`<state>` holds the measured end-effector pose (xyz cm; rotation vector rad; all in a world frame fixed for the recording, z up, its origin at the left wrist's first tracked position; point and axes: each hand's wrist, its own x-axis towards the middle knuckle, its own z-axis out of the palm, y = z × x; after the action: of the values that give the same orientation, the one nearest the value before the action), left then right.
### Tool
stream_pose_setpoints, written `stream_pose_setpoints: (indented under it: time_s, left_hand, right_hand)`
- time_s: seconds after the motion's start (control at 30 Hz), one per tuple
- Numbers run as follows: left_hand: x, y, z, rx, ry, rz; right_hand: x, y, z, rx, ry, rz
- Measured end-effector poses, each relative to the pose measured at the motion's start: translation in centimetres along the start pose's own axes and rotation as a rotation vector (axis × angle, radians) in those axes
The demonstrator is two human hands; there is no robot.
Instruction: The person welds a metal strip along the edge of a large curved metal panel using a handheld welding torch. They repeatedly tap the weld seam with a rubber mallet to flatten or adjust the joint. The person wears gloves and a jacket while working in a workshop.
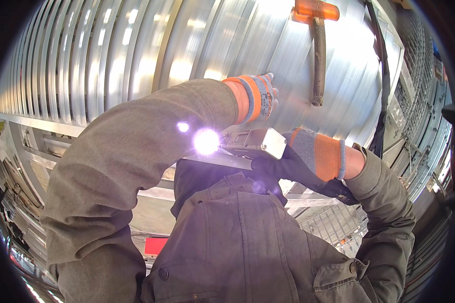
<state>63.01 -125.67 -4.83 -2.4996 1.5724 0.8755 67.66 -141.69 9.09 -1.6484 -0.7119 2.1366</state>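
Note:
My right hand (316, 154), in a grey and orange glove, is closed round the black grip of a handheld welding torch (253, 143) with a silver, box-shaped head. At the torch's left end burns a blinding white-violet glow (206, 141), which hides the tip and the spot it works on. My left hand (259, 98), gloved alike, lies on the ribbed metal profiles (187, 55) beyond the torch. Its fingers point right, partly foreshortened, with no object visible in them. A mallet (316, 50) with an orange head and dark handle lies on the profiles right of my left hand.
A black cable or hose (382, 76) runs along the profiles' right side. Below them shows a pale metal frame (40, 126). A red object (156, 246) sits low at left, beside my jacket. Wire mesh (419, 65) and long metal lengths stand at far right.

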Motion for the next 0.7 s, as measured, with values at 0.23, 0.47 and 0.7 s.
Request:
stream_pose_setpoints:
  time_s: [0.23, 0.47, 0.7]
  left_hand:
    - [0.1, 0.2, 0.1, 0.001, 0.007, 0.002]
    - [0.4, 0.2, 0.4, -0.004, 0.013, 0.001]
    - [0.7, -0.1, 0.6, -0.005, 0.03, -0.012]
  right_hand:
    - [-1.1, -1.6, -0.4, 0.054, -0.003, 0.099]
    - [-0.7, 0.0, 0.0, -0.092, 0.004, 0.092]
    - [-1.3, 0.4, 0.2, -0.051, 0.057, 0.007]
